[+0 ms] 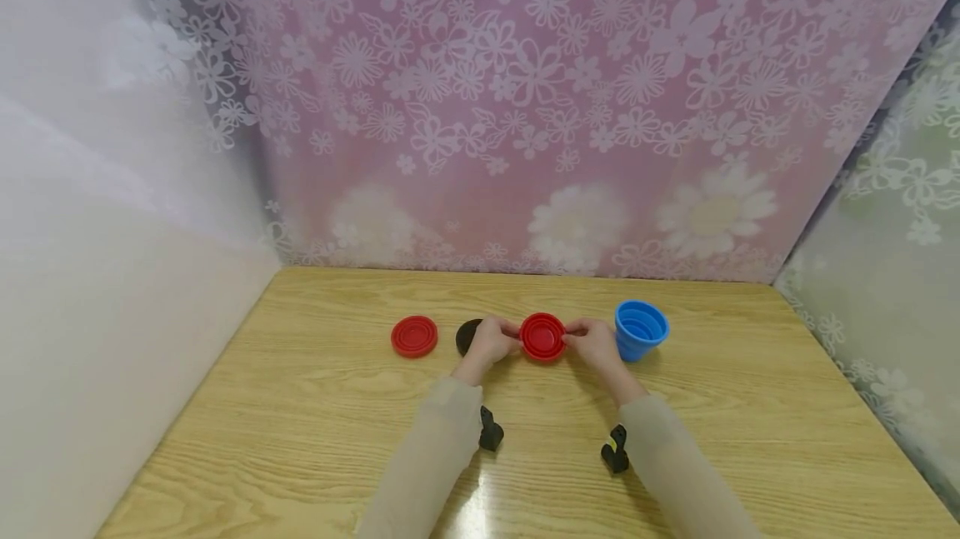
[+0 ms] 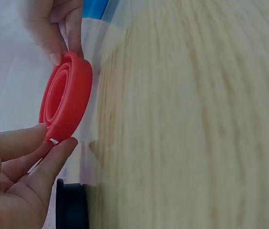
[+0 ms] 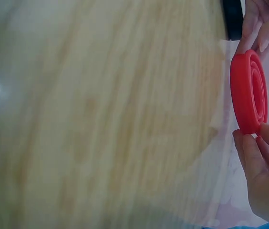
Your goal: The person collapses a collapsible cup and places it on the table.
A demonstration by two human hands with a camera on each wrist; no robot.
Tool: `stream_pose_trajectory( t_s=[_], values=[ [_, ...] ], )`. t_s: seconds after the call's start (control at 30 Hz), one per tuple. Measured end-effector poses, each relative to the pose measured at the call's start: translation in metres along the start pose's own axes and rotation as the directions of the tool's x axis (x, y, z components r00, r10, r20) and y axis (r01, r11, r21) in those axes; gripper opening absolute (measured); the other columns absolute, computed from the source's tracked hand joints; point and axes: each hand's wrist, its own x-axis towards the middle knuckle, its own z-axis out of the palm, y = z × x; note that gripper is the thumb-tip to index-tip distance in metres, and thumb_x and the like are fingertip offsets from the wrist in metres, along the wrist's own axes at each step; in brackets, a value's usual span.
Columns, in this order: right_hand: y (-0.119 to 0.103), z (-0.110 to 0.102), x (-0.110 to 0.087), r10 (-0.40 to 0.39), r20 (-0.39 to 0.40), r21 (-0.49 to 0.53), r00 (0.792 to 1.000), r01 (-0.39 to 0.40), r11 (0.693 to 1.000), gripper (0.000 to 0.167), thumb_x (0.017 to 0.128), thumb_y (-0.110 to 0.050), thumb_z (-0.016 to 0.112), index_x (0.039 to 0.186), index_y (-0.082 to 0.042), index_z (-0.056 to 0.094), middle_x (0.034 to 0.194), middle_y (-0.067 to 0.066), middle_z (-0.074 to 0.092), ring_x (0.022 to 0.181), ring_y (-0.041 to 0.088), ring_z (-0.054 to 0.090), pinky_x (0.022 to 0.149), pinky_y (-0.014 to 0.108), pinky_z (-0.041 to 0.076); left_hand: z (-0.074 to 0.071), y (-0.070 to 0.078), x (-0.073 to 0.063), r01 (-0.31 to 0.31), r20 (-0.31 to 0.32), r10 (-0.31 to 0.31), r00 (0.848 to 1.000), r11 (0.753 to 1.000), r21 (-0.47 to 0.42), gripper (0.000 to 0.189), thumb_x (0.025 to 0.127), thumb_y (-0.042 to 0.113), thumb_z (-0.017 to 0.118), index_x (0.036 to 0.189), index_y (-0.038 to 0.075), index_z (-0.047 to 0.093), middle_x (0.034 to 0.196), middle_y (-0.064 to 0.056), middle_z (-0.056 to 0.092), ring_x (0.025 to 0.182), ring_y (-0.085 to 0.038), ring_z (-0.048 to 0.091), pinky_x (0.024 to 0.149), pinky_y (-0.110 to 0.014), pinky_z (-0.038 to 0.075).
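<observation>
Between my two hands is a red collapsible cup [image 1: 542, 337], folded flat into rings and lifted off the table. My left hand [image 1: 495, 341] pinches its left rim between thumb and fingers. On the opposite rim my right hand [image 1: 596, 344] pinches it the same way. In the left wrist view the red cup [image 2: 67, 95] is tilted nearly on edge, its rings facing left. The right wrist view shows the cup [image 3: 248, 93] with fingers at both ends. A black round piece [image 1: 468, 336] sits beside my left hand, partly hidden behind it.
A second flat red ringed piece [image 1: 414, 336] lies on the wooden table [image 1: 315, 406] to the left. An expanded blue collapsible cup [image 1: 640, 329] stands just right of my right hand. A flowered curtain [image 1: 525, 147] hangs behind the table.
</observation>
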Motion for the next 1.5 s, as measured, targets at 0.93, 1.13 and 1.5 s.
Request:
stream_pose_trajectory(
  t_s=[0.93,1.13,1.5],
  values=[
    [0.01,-0.004,0.003,-0.01,0.168,0.038,0.986,0.004,0.999,0.038,0.086,-0.008,0.054,0.119,0.01,0.047,0.11,0.025,0.052,0.091,0.029,0.053,0.072,0.034,0.049,0.01,0.002,0.001,0.004,0.087,-0.012,0.996,0.996,0.084,0.039,0.079,0.0,0.063,0.117,-0.005,0.054,0.101,-0.012,0.06,0.088,-0.017,0.055,0.069,-0.024,0.047],
    [0.006,-0.011,-0.008,-0.028,0.154,0.037,0.988,0.023,0.999,0.041,0.088,-0.013,0.052,0.123,0.007,0.044,0.116,0.025,0.049,0.101,0.033,0.049,0.076,0.037,0.048,0.007,0.007,-0.006,-0.046,0.084,0.037,0.996,0.993,0.105,0.04,0.081,0.007,0.063,0.119,-0.001,0.053,0.107,-0.012,0.059,0.098,-0.023,0.054,0.08,-0.03,0.046],
    [-0.006,-0.028,-0.036,-0.126,0.051,0.013,0.991,0.126,0.992,0.037,0.088,-0.015,0.055,0.118,0.006,0.05,0.113,0.023,0.053,0.104,0.035,0.049,0.085,0.042,0.044,0.006,0.016,-0.022,-0.107,0.063,0.111,0.992,0.992,-0.064,0.041,0.082,0.015,0.064,0.118,-0.002,0.053,0.113,-0.012,0.057,0.099,-0.02,0.056,0.077,-0.026,0.048]
  ],
)
